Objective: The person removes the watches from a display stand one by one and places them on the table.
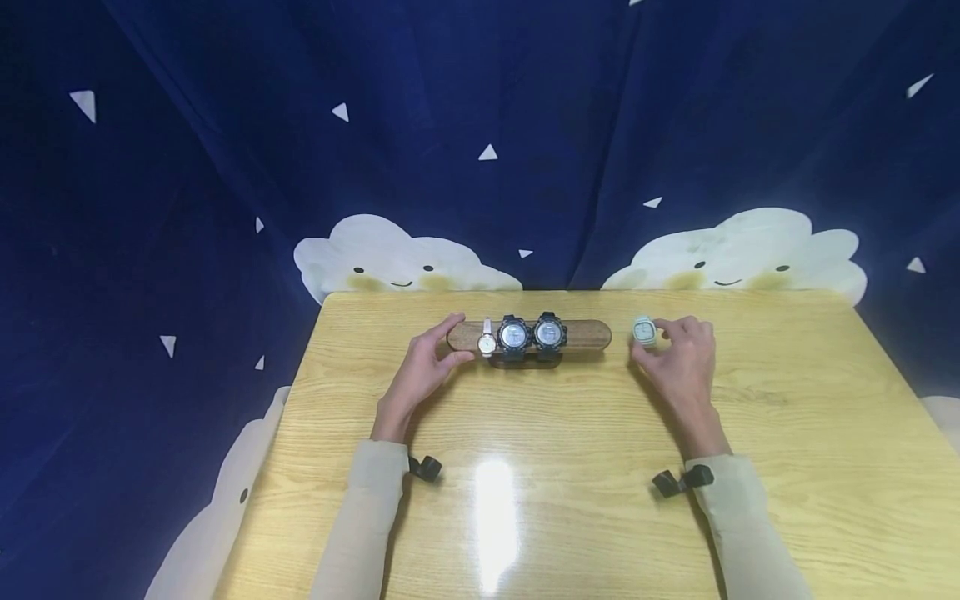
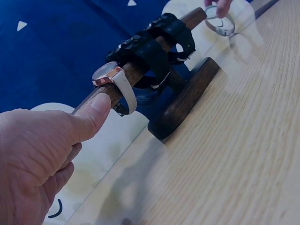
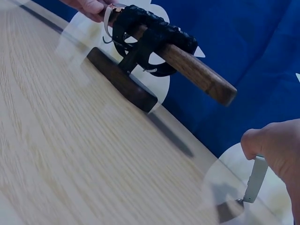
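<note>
A dark wooden watch stand (image 1: 588, 335), a T shape with a rounded bar over a small foot (image 3: 122, 82), stands near the table's back edge. My left hand (image 1: 423, 367) grips the left end of its bar, thumb on the near side. Beside that thumb hangs a small watch (image 2: 112, 77) with a pale strap and rose-gold case. Two bulky black watches, one mid-bar (image 1: 513, 335) and another (image 1: 550, 333) to its right, are looped round the bar. Right of the stand, my right hand (image 1: 684, 358) pinches a pale mint watch (image 1: 643, 330), its strap (image 3: 257, 180) closed in a loop.
The light wood table (image 1: 570, 433) ends at the back against a dark blue curtain (image 1: 540, 108) with white clouds and triangles. The bar's right end (image 3: 218, 91) juts out past the black watches. A small black camera sits on each wrist.
</note>
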A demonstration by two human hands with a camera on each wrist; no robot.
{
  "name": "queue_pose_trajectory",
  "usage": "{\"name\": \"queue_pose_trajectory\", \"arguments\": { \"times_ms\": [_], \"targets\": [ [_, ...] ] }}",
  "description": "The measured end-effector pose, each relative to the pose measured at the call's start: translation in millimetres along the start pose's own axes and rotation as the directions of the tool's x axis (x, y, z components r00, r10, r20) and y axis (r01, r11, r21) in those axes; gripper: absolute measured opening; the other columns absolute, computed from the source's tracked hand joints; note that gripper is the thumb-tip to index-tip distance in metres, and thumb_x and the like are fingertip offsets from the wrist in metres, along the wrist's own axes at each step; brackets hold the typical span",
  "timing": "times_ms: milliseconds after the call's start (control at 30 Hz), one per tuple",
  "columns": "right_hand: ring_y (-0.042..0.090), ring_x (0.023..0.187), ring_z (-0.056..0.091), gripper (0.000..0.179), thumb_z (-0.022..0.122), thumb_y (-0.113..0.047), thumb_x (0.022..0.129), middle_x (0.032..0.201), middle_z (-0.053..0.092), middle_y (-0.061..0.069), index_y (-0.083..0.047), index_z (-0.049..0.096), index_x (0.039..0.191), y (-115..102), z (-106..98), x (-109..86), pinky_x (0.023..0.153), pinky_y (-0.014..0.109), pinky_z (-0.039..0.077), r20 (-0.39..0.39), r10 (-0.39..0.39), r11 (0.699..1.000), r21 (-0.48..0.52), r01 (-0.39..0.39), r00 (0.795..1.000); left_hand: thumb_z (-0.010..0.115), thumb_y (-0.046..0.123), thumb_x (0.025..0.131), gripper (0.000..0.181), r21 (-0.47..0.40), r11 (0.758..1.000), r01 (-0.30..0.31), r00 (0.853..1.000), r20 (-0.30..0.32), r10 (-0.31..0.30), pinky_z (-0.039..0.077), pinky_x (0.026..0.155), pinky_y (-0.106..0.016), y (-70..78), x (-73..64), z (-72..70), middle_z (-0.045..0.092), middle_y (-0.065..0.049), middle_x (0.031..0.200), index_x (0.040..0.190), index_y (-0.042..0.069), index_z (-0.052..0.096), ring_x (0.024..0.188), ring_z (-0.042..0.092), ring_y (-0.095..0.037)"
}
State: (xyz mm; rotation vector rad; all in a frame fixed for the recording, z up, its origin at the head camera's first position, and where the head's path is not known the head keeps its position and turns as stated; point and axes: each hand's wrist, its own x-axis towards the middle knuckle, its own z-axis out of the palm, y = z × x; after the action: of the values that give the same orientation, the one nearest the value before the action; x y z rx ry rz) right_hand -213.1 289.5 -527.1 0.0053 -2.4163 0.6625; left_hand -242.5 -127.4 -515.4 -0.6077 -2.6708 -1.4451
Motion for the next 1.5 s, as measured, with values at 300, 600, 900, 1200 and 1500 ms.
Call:
{"name": "queue_pose_trajectory", "arguments": {
  "times_ms": [300, 600, 900, 1200, 1500],
  "targets": [
    [0.038, 0.089, 0.046, 0.043, 0.085, -0.016, 0.076, 0.090, 0.061, 0.021, 0.007, 0.075, 0.111, 6, 0, -1.3, 0.074, 0.044, 0.033, -0.012, 0.012, 1.000, -0.021, -0.012, 1.000, 0.081, 0.025, 0.090, 0.071, -0.002, 1.000, 0.002, 1.000, -0.003, -0.002, 0.035, 0.124, -0.046, -0.2, -0.2, 0.0, 0.048, -0.017, 0.158, 0.155, 0.016, 0.052, 0.148, 0.044, -0.032],
    [0.040, 0.087, 0.044, 0.043, 0.083, -0.017, 0.077, 0.089, 0.061, 0.022, 0.007, 0.075, 0.111, 14, 4, -4.2, 0.072, 0.042, 0.030, -0.070, -0.037, 0.999, -0.017, 0.036, 0.997, 0.081, 0.026, 0.089, 0.073, -0.006, 1.000, 0.005, 1.000, -0.001, -0.005, 0.034, 0.125, -0.046, -0.7, -0.5, 0.3, 0.048, -0.016, 0.159, 0.155, 0.017, 0.051, 0.148, 0.044, -0.031],
    [0.041, 0.085, 0.043, 0.043, 0.080, -0.019, 0.077, 0.089, 0.058, 0.021, 0.006, 0.075, 0.112, 20, 8, -5.8, 0.072, 0.044, 0.030, -0.099, -0.092, 0.996, -0.021, 0.091, 0.991, 0.081, 0.025, 0.090, 0.072, 0.001, 1.000, 0.007, 1.000, -0.001, -0.007, 0.034, 0.125, -0.043, -1.1, -0.4, 0.4, 0.048, -0.013, 0.159, 0.155, 0.017, 0.051, 0.148, 0.044, -0.030],
    [0.041, 0.088, 0.043, 0.047, 0.078, -0.020, 0.081, 0.093, 0.060, 0.022, 0.006, 0.072, 0.119, 23, 3, -4.9, 0.076, 0.049, 0.034, -0.073, -0.062, 0.995, -0.080, 0.056, 0.995, 0.080, 0.023, 0.091, 0.070, -0.009, 1.000, 0.004, 1.000, -0.001, -0.004, 0.035, 0.124, -0.043, -1.2, 0.5, 1.4, 0.049, -0.012, 0.159, 0.155, 0.016, 0.051, 0.148, 0.045, -0.029],
    [0.041, 0.087, 0.043, 0.048, 0.077, -0.020, 0.081, 0.095, 0.059, 0.023, 0.007, 0.071, 0.121, 29, 2, -5.5, 0.076, 0.050, 0.034, -0.067, -0.053, 0.991, -0.122, 0.045, 0.996, 0.081, 0.025, 0.091, 0.071, -0.009, 1.000, 0.011, 1.000, -0.002, -0.011, 0.034, 0.125, -0.041, -1.9, 0.2, 1.1, 0.050, -0.012, 0.158, 0.155, 0.017, 0.052, 0.148, 0.045, -0.027]
  ]
}}
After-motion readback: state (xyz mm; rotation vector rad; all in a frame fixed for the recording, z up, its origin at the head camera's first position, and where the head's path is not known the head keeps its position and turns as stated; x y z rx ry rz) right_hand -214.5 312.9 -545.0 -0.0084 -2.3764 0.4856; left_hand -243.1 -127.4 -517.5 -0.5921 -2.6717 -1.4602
